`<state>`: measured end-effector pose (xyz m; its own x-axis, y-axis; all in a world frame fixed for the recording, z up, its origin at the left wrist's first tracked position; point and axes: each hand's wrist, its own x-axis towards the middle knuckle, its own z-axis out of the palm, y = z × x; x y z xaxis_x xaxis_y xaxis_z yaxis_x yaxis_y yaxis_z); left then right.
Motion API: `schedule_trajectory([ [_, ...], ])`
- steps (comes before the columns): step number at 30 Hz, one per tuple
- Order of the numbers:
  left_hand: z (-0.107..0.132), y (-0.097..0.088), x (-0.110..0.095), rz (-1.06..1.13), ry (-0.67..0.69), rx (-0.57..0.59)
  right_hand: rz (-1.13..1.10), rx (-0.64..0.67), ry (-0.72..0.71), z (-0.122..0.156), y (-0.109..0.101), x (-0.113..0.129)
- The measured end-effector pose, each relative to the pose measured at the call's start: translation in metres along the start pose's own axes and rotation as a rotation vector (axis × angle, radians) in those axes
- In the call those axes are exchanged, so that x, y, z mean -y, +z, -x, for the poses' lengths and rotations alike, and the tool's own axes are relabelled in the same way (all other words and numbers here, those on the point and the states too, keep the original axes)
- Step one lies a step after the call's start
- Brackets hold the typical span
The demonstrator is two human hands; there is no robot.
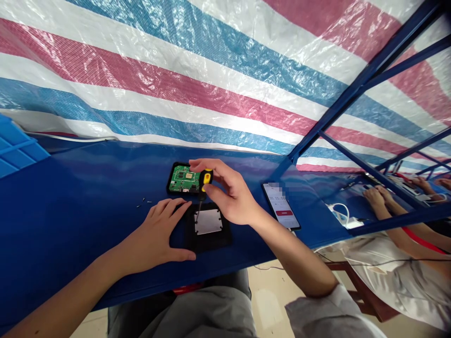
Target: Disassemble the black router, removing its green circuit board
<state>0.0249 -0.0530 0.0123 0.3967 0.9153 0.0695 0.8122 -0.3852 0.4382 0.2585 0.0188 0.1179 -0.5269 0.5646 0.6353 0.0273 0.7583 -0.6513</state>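
My right hand grips a yellow-and-black screwdriver by its handle, and the shaft points down. Its tip is at the upper left edge of a silver metal plate, which lies on a black square casing. Fingers spread, my left hand rests on the table along the casing's left side. Beyond the casing lies a green circuit board in a black housing, partly hidden behind my right hand. Several small screws are scattered to the left of the board.
A phone showing a timer lies right of my right arm. A blue crate stands at the far left. Blue metal frame bars rise at the right, with a white power strip and another person's hands beyond.
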Motion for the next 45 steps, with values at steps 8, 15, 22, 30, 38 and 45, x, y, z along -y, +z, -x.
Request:
schedule_trajectory([
  [8,-0.002,0.002,0.007,-0.002,0.011,0.031,-0.058,-0.019,0.026,-0.002,0.003,-0.001],
  [15,-0.003,0.002,0.007,-0.004,0.001,0.048,0.063,-0.064,-0.064,-0.005,0.001,-0.001],
  [22,0.000,-0.001,-0.003,0.008,0.006,-0.009,-0.077,0.025,0.073,0.000,0.002,-0.005],
  [30,0.002,-0.002,-0.005,0.019,0.002,-0.027,0.027,-0.037,-0.007,-0.006,0.001,-0.006],
  [38,0.001,-0.002,-0.005,0.009,-0.002,-0.016,-0.017,0.009,0.053,-0.003,0.000,-0.005],
  [45,0.002,0.001,-0.004,-0.012,0.009,-0.040,-0.092,-0.014,0.087,-0.003,0.004,-0.006],
])
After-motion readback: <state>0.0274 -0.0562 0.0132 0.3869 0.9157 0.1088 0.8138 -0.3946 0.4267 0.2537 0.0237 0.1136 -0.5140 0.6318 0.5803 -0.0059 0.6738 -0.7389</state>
